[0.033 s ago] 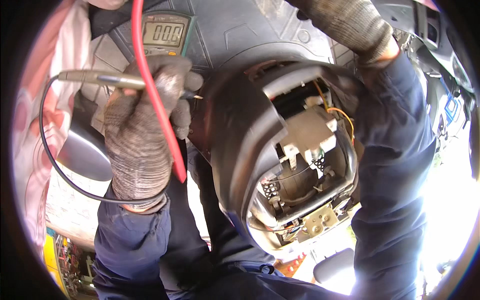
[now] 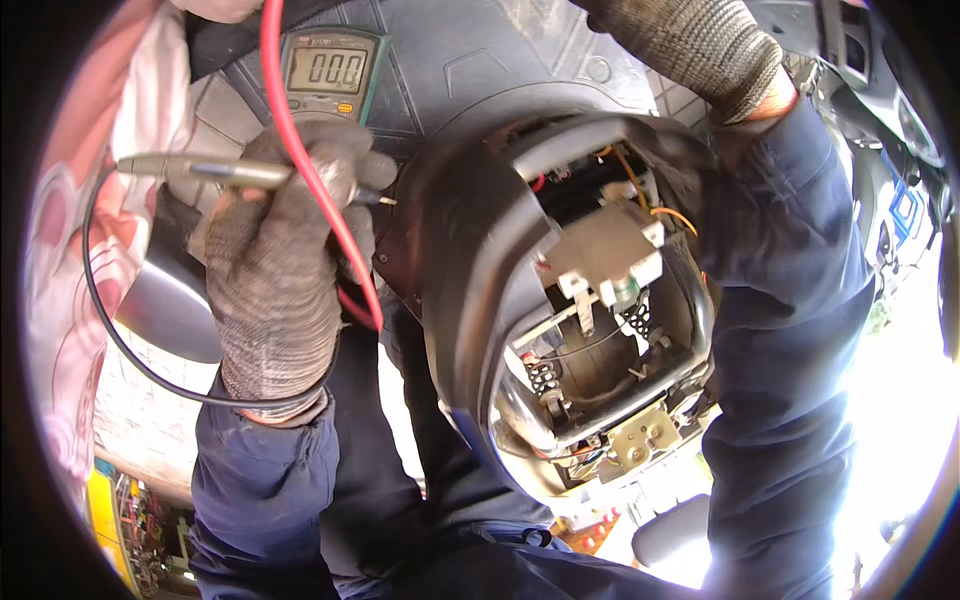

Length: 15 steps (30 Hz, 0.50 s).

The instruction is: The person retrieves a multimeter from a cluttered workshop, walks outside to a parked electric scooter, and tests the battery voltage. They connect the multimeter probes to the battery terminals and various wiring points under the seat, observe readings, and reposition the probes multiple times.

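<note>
My left hand [image 2: 285, 240], in a grey knit glove, is closed around a multimeter test probe [image 2: 155, 167]. The probe's bare metal tip points right, toward a black curved plastic housing [image 2: 450, 240], and looks apart from it. A black lead hangs from the probe's back end and loops under my wrist. Across the back of that hand runs a red cable [image 2: 290, 140]. Just above it lies a multimeter [image 2: 357, 98] with its display lit. My gloved right hand [image 2: 690, 50] reaches past the housing at the upper right; its fingers are mostly out of view.
Inside the housing's opening sit a metal box [image 2: 602, 245], an orange wire [image 2: 675, 218], coil springs and a frame bar. A metal plate [image 2: 640, 442] is at its lower edge. Pink patterned cloth [image 2: 105, 230] hangs at the left. Other vehicle parts stand at the right.
The red cable's lower end has shifted slightly right and up. The housing and its metal box show a slight shift in view. My left hand keeps its hold on the probe.
</note>
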Tool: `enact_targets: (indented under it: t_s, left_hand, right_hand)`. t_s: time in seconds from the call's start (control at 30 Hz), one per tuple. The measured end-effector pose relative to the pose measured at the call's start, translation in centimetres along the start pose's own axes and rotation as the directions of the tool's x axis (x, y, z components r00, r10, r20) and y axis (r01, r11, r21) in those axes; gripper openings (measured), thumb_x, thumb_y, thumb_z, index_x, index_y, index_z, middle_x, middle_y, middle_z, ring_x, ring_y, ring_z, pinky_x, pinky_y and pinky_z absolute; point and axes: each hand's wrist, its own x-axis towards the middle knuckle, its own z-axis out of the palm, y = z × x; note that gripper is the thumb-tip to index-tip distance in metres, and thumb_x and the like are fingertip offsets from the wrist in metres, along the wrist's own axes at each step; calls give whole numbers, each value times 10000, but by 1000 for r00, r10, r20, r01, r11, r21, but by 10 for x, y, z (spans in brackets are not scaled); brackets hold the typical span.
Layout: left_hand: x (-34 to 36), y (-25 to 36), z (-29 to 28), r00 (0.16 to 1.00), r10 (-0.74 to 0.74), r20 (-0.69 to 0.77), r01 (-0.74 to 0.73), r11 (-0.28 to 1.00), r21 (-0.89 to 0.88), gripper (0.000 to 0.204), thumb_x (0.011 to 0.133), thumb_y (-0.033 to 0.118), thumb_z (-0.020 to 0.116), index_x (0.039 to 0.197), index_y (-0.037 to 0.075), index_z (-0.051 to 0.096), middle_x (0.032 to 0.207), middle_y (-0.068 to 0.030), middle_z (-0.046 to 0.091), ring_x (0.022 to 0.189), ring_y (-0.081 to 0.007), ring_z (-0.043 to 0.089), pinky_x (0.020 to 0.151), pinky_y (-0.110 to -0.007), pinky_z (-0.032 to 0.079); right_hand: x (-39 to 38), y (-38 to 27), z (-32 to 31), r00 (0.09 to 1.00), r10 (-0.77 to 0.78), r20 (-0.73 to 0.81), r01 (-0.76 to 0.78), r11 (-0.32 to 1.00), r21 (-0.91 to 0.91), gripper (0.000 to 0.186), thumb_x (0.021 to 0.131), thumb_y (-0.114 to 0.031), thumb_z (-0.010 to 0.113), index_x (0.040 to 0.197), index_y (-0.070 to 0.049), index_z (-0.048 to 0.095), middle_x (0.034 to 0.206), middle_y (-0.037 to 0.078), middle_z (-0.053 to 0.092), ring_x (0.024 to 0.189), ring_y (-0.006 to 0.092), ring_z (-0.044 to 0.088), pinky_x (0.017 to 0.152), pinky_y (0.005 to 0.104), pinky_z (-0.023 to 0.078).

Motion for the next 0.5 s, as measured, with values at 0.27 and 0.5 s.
enact_targets:
  t_s: [0.27,0.5]
  left_hand:
    - [-92,14,0,987,115,116,-98,985,-144,458,954,396,517,1002,-54,584,877,-169,644,586,-154,563,502,-257,461]
    - [-158,17,8,966,94,240,-93,996,-17,437,954,398,519,994,-34,575,909,-145,633,645,-146,588,561,-261,488]
  right_hand:
    - [-104,-100,-53,979,54,-196,24,927,373,220,847,-173,668,941,26,657,664,43,595,600,124,568,542,265,448]
    - [-238,-165,-28,917,399,-10,-364,845,392,194,839,-131,653,946,31,651,685,146,615,611,180,609,584,329,476]
